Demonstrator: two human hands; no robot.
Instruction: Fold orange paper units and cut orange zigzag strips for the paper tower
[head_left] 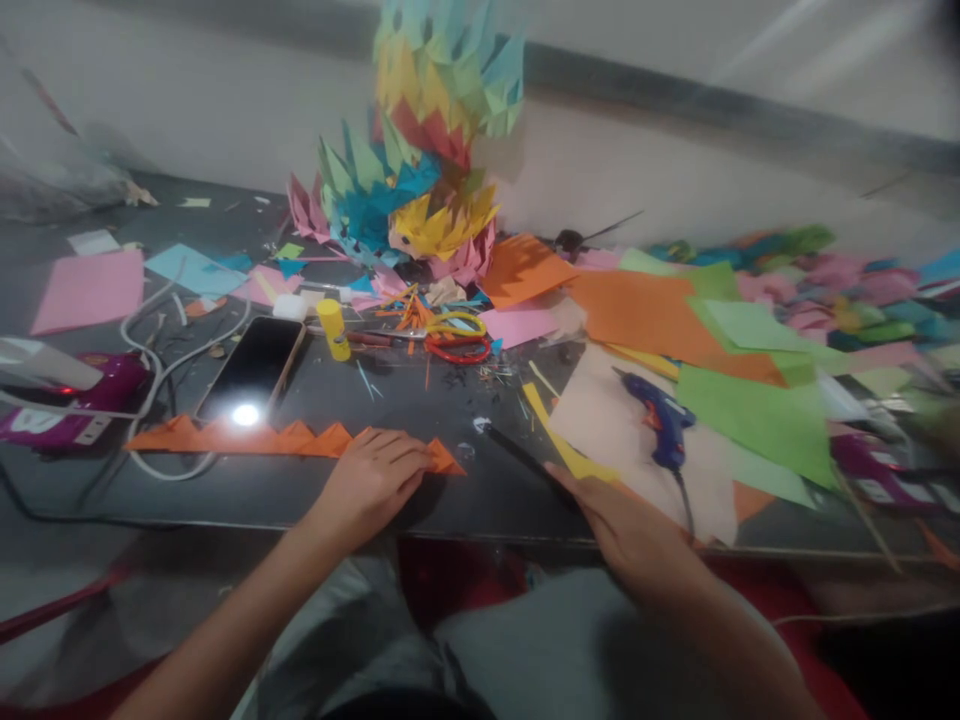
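Note:
A long orange strip of folded paper with pointed peaks [304,440] lies along the front of the dark table. My left hand [379,472] is palm down over its right part, fingers bent and close together on the paper; the fingertips are partly hidden. One orange peak shows beyond the fingers. My right hand [622,520] is closed around a thin dark stick [525,460]. The stick points left, and its whitish tip is just above or on the table, apart from the strip. A clear round spot [466,452] is near the strip's right end.
A phone [259,365] with its light on lies behind the strip, near a yellow glue stick [333,330] and red-and-yellow scissors [457,345]. A blue glue gun [660,415] rests on coloured sheets at right. Behind stands a colourful folded-paper model [442,215]. White cable [154,375] loops at left.

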